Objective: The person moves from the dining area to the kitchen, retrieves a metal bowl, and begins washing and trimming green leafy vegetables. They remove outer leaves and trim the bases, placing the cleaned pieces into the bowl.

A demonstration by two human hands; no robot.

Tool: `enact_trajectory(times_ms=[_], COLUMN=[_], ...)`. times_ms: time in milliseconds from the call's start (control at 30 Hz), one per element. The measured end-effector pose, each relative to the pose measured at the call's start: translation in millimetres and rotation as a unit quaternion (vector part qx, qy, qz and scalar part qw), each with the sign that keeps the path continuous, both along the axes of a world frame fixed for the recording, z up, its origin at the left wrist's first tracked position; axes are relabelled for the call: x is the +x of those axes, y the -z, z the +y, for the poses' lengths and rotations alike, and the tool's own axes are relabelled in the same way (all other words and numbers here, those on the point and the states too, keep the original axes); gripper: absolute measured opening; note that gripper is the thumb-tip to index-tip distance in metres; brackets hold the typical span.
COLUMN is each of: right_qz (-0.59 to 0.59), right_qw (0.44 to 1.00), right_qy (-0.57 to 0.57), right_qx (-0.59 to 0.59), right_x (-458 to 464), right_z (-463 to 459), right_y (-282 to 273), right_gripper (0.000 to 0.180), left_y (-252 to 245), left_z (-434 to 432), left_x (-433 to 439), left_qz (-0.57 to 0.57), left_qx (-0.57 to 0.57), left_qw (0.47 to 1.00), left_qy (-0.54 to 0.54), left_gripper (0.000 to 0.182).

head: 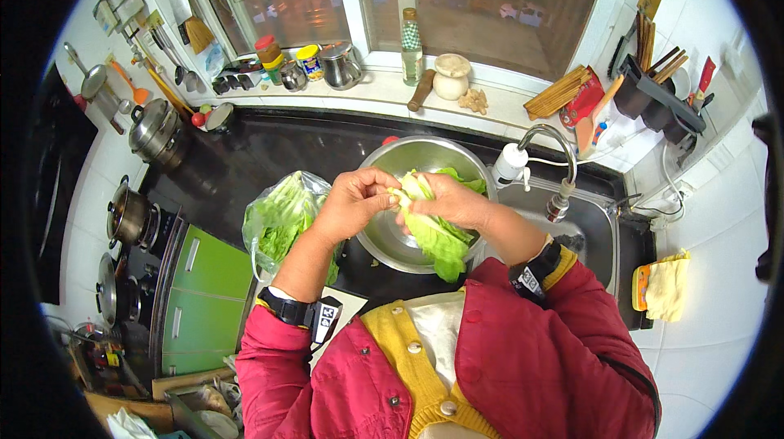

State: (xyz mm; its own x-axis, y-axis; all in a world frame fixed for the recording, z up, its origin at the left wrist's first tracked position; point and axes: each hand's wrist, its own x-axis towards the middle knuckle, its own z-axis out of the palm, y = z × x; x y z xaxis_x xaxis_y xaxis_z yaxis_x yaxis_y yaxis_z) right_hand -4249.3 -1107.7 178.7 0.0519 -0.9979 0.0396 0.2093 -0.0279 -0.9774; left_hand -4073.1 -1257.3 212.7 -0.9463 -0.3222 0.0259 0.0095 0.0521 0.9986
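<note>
Over a wide stainless steel bowl [387, 248], my right hand [452, 199] grips green lettuce leaves [436, 244] whose leafy ends hang toward me. The fingertips of my left hand [362, 199] pinch the pale stem end of these leaves. More lettuce leaf [470, 182] shows behind my right hand, inside the bowl's far right side. To the left of the bowl, a clear plastic bag [252, 232] holds more lettuce [286, 218], partly hidden by my left forearm. The fingers of both hands partly cover the leaf stems.
A metal sink [603, 237] with a curved faucet [576, 163] adjoins the bowl on the right. Black countertop [245, 145] extends left toward a pot [128, 218] on the stove. A glass bottle [411, 50] and a stone mortar [452, 76] stand on the windowsill.
</note>
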Motion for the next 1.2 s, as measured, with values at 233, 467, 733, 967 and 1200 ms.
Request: enact_trajectory(times_ms=[233,467,733,967,1200], right_qz=[0.307,0.302,0.503,0.531,0.524], right_qw=[0.949,0.953,0.849,0.812,0.801], right_qy=[0.052,0.023,-0.001,0.012,0.093], right_qx=[0.041,-0.011,-0.160,-0.243,-0.272], right_x=[-2.1,-4.6,-14.1,-4.5,7.2], right_z=[-7.5,-3.1,4.3,2.6,1.5], right_y=[-6.5,-12.0,-35.0,-37.2,-31.8], right_gripper=[0.025,0.018,0.019,0.017,0.016], left_y=[-8.0,-18.4,-20.2,-15.5,-1.0], left_z=[10.5,23.9,38.3,39.1,48.4], left_x=[0.9,0.0,1.2,3.1,1.0], left_qz=[-0.036,-0.002,-0.077,-0.046,0.029], left_qx=[-0.204,-0.386,-0.506,-0.464,-0.306], left_qw=[0.978,0.922,0.859,0.884,0.948], left_qy=[0.004,-0.033,0.026,0.026,-0.083], left_gripper=[0.011,0.011,0.013,0.018,0.024])
